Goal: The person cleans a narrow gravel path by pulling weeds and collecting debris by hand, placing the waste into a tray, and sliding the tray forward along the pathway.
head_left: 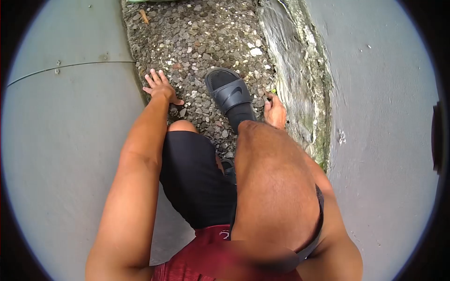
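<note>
My left hand [161, 88] lies flat with its fingers spread on the pebbled concrete strip [197, 44], at its left edge. It holds nothing. My right hand [275, 113] is down at the strip's right side, its fingers bent and drawn together. Just beyond its fingertips shows a small yellow-green bit of plant [273, 91]; whether the fingers grip anything is hidden. Between my hands my foot in a dark slide sandal [229, 91] and black sock stands on the pebbles. My other leg is bent beside it, the knee low near my left wrist.
Weathered, mossy stone edging [307, 75] runs along the right of the strip. Smooth grey surfaces flank both sides, the left one [70, 117] with a seam and small bolts. A dry brown leaf [144, 17] and a green object's edge [150, 1] are at the top.
</note>
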Motion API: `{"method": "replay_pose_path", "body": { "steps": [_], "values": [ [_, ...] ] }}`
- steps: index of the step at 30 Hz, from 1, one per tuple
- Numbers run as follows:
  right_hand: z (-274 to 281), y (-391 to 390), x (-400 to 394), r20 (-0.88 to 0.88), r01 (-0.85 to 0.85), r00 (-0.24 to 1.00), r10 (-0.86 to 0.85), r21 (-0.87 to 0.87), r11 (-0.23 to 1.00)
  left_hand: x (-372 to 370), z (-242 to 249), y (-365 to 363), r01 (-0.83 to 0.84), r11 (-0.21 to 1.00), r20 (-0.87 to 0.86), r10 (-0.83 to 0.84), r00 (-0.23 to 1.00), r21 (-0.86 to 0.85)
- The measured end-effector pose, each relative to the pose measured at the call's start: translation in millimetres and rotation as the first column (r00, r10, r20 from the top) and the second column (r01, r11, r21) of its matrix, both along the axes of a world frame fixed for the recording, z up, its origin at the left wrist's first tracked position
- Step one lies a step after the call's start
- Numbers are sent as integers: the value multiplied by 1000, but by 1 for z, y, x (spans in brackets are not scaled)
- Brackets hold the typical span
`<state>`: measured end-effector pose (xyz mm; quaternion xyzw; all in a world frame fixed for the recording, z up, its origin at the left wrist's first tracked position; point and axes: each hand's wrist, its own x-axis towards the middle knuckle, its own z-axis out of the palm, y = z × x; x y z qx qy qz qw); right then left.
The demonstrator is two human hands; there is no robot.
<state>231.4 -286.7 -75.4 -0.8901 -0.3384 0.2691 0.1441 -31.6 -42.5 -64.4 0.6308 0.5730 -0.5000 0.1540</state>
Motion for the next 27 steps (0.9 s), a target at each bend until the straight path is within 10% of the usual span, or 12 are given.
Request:
{"method": "replay_pose_path", "body": {
  "steps": [13,16,24,27],
  "values": [
    [-23,-16,-4,243,70,964,-105,151,986,-7,-6,-3,-9,998,59,6,998,59],
    [-24,-17,1,-45,254,967,-250,178,951,-9,-7,-3,-10,998,82,5,997,63],
    [-20,5,0,21,114,993,-112,-136,984,-8,-6,-6,-6,997,108,-3,994,77],
    [-24,-9,8,-8,123,992,-122,34,992,-9,-9,-4,-21,997,104,13,995,78]
  ]
}}
